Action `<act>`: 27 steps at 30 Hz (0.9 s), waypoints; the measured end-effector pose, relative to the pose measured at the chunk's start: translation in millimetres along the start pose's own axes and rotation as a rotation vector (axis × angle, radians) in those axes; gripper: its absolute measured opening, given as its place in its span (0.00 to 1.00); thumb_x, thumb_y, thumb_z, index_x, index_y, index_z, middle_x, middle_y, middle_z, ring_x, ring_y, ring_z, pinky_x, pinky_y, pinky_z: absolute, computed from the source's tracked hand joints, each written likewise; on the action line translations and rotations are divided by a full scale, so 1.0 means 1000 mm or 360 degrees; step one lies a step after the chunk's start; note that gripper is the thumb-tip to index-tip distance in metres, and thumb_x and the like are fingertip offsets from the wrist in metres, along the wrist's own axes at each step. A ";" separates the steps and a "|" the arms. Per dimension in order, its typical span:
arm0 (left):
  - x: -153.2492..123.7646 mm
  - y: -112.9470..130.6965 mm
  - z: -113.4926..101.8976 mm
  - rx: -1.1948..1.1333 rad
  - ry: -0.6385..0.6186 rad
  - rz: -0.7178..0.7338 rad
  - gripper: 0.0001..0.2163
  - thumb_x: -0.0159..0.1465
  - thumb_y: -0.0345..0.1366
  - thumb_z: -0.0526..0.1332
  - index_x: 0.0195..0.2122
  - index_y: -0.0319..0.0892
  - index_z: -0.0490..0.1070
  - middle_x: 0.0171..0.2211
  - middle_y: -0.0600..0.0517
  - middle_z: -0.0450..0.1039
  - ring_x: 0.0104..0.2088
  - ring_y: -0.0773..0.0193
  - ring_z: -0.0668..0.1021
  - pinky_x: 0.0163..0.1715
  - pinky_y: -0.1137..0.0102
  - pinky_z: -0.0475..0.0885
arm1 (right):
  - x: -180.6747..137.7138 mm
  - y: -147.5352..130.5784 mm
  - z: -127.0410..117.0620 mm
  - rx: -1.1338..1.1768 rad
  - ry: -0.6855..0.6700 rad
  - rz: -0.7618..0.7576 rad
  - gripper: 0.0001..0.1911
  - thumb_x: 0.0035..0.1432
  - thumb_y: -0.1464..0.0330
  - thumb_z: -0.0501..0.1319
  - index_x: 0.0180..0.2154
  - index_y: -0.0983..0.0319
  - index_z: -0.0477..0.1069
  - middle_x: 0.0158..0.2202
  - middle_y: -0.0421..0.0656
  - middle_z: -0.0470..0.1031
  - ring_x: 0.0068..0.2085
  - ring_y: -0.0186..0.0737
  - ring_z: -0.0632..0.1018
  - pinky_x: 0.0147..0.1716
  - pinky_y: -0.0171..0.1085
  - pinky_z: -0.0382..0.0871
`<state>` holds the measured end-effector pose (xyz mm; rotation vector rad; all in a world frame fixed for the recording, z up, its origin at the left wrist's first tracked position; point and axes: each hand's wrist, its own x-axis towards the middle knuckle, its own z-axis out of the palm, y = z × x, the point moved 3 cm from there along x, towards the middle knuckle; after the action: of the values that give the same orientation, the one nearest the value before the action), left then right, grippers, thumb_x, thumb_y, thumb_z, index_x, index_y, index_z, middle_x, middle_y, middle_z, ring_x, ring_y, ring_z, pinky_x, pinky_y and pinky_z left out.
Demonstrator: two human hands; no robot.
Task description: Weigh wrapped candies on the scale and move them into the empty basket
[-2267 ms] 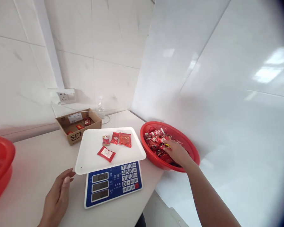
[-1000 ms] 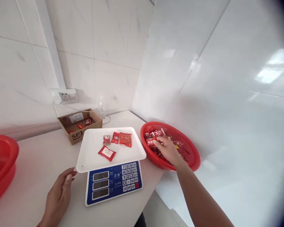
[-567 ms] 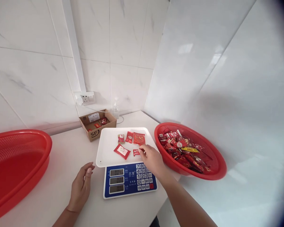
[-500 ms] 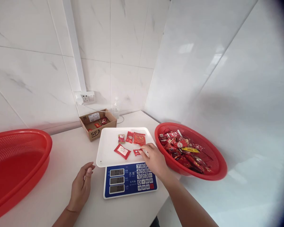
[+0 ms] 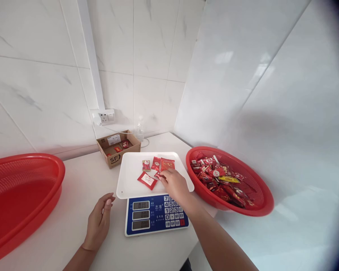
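A blue electronic scale (image 5: pixel 155 216) with a white weighing tray (image 5: pixel 130 180) stands on the white counter. Several red candy packets lie on the tray, among them a larger one (image 5: pixel 147 180) and three (image 5: pixel 157 163) in a row at the back. My right hand (image 5: pixel 173 183) rests over the tray, its fingertips pinched on a small red packet (image 5: pixel 158 175) touching the tray. My left hand (image 5: pixel 100 222) lies on the counter left of the scale, fingers loosely curled, holding nothing. A red basket (image 5: pixel 243 209) full of red wrapped candies sits to the right.
A large empty red basket (image 5: pixel 25 195) fills the left side. A brown cardboard box (image 5: pixel 113 160) with a few red packets stands behind the scale, next to a clear bottle (image 5: pixel 140 130) and a wall socket (image 5: pixel 104 117). The counter edge runs just right of the scale.
My right hand left the candy basket with a small red packet and brought it onto the white tray. The view swung left, showing more of the left basket. My left hand stayed put.
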<state>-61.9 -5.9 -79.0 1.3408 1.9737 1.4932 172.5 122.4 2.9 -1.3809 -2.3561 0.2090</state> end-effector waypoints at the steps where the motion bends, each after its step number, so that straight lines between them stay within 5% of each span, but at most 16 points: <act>1: 0.000 0.000 0.000 -0.0001 0.0005 0.0007 0.20 0.61 0.52 0.49 0.42 0.43 0.68 0.38 0.47 0.76 0.38 0.55 0.79 0.37 0.62 0.75 | 0.002 -0.002 0.002 0.0000 -0.0003 -0.0001 0.13 0.61 0.67 0.51 0.38 0.58 0.74 0.40 0.45 0.75 0.44 0.43 0.73 0.40 0.38 0.66; 8: -0.001 0.002 0.002 0.0007 -0.0014 0.0018 0.21 0.63 0.52 0.47 0.44 0.42 0.67 0.39 0.46 0.75 0.40 0.56 0.78 0.40 0.62 0.74 | -0.007 0.009 -0.007 0.0303 0.0091 -0.0077 0.15 0.60 0.70 0.50 0.43 0.58 0.73 0.45 0.44 0.75 0.47 0.40 0.73 0.47 0.39 0.65; 15: -0.001 0.002 0.002 0.0011 -0.0030 -0.0011 0.21 0.63 0.52 0.47 0.45 0.42 0.67 0.38 0.46 0.75 0.38 0.57 0.78 0.39 0.62 0.74 | -0.045 0.080 -0.056 0.0103 0.0322 0.0263 0.16 0.58 0.65 0.51 0.44 0.59 0.72 0.47 0.46 0.75 0.48 0.46 0.73 0.49 0.43 0.65; 22: -0.001 0.003 0.003 0.0025 -0.0041 -0.0024 0.21 0.63 0.51 0.47 0.45 0.42 0.67 0.39 0.47 0.75 0.39 0.57 0.78 0.39 0.63 0.73 | -0.080 0.171 -0.075 -0.0251 -0.0104 0.0879 0.21 0.56 0.62 0.54 0.50 0.61 0.69 0.51 0.49 0.72 0.50 0.54 0.73 0.46 0.48 0.67; 27: -0.001 0.002 0.004 0.0053 -0.0036 -0.0032 0.20 0.63 0.51 0.47 0.45 0.42 0.67 0.38 0.47 0.75 0.38 0.57 0.78 0.38 0.63 0.73 | -0.077 0.191 -0.074 -0.0253 -0.0240 0.0887 0.22 0.55 0.59 0.56 0.50 0.59 0.69 0.49 0.48 0.73 0.47 0.53 0.74 0.42 0.45 0.69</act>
<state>-57.8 -4.7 -79.1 1.3410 2.0010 1.4358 389.1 146.5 -11.7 -2.1476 -2.0788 0.2918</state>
